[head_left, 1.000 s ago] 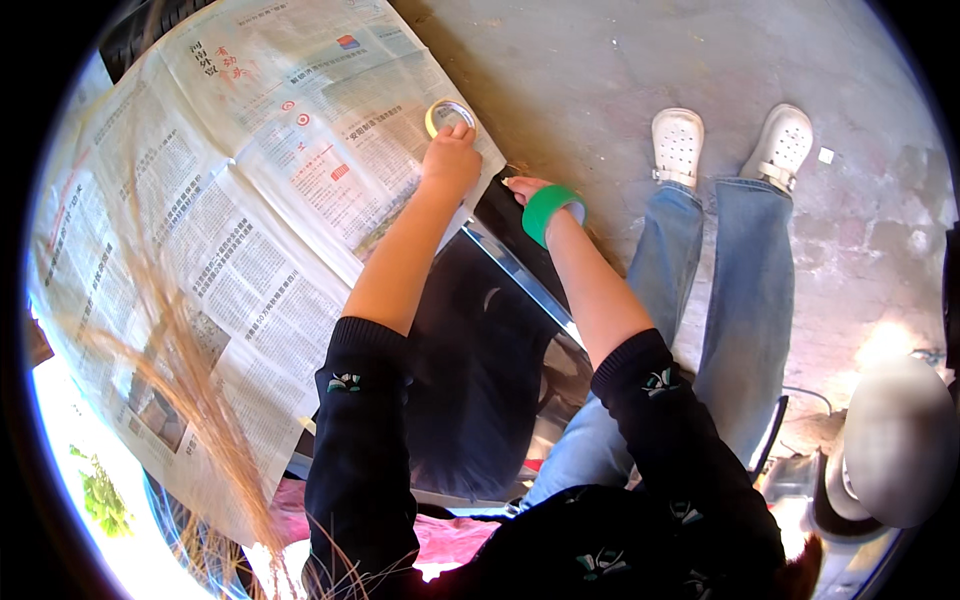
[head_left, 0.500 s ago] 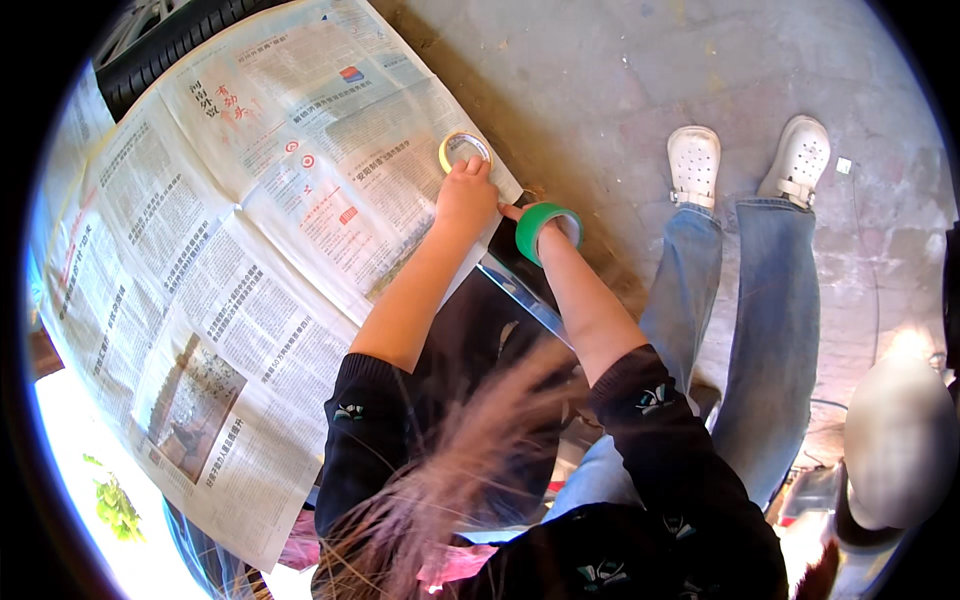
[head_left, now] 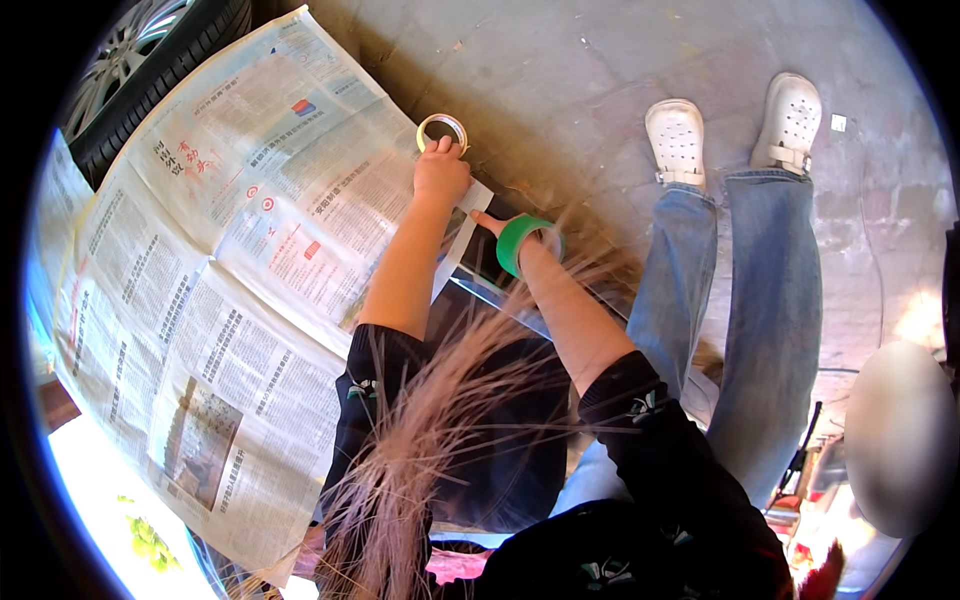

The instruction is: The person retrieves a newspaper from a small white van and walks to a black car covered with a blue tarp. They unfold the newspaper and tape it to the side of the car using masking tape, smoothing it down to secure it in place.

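Observation:
My left hand (head_left: 441, 176) grips a pale roll of masking tape (head_left: 442, 130) at the upper right edge of the spread newspaper (head_left: 250, 260). My right hand (head_left: 492, 222) lies just right of it, fingers stretched out on the paper's edge, nothing in its grasp. A green tape roll (head_left: 524, 242) sits round that wrist like a bracelet and hides most of the hand. Below both forearms shows a dark glossy car panel (head_left: 500, 450). Both sleeves are black.
Another person in blue jeans (head_left: 760, 300) and white clogs (head_left: 680, 140) stands close on the right on the concrete floor (head_left: 600, 70). A car tyre (head_left: 150, 70) is at the upper left. Loose strands of hair (head_left: 420, 470) hang across the lower middle of the view.
My left hand has slid the tape roll further up along the newspaper's edge, and my right hand followed close behind. Hair has swung into the middle of the view.

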`<state>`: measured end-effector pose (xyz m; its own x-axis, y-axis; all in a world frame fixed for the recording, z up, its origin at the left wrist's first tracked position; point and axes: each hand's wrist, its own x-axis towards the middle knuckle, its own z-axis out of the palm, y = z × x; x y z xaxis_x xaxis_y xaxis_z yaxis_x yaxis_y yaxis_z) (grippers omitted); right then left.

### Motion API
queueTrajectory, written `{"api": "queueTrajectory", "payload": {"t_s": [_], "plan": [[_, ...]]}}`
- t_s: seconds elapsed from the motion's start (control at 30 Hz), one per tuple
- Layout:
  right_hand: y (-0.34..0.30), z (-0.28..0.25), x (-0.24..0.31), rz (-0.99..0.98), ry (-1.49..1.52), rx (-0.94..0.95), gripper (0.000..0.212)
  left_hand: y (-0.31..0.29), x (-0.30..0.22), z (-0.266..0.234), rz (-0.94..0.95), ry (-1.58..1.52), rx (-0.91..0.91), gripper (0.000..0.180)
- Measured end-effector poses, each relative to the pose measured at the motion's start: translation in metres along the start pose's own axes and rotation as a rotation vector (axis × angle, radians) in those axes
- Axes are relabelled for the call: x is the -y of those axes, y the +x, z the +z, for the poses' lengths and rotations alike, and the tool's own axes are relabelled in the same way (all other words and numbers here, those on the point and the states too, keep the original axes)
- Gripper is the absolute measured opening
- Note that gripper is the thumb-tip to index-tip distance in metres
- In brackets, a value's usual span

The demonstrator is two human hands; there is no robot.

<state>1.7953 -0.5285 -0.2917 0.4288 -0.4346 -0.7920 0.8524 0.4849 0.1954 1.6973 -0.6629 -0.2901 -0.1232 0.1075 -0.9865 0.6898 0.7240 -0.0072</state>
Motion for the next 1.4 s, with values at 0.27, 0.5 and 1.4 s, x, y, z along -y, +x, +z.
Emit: {"api": "queueTrajectory", "payload": {"t_s": [0.27, 0.5, 1.4], "plan": [[0.04, 0.02, -0.028, 0.077, 0.112, -0.089, 0.105, 0.011, -0.001, 0.009, 0.019, 0.043, -0.118, 0.025], [-0.008, 0.031, -0.032, -0.818, 0.166, -0.647, 0.033, -0.006, -0.02, -0.026, -0.077, -0.09, -0.265, 0.032], [-0.466, -0.112, -0.154, -1.217, -0.061, -0.553, 0.015, -0.337, -0.268, -0.298, -0.077, -1.63, -0.836, 0.055]]}}
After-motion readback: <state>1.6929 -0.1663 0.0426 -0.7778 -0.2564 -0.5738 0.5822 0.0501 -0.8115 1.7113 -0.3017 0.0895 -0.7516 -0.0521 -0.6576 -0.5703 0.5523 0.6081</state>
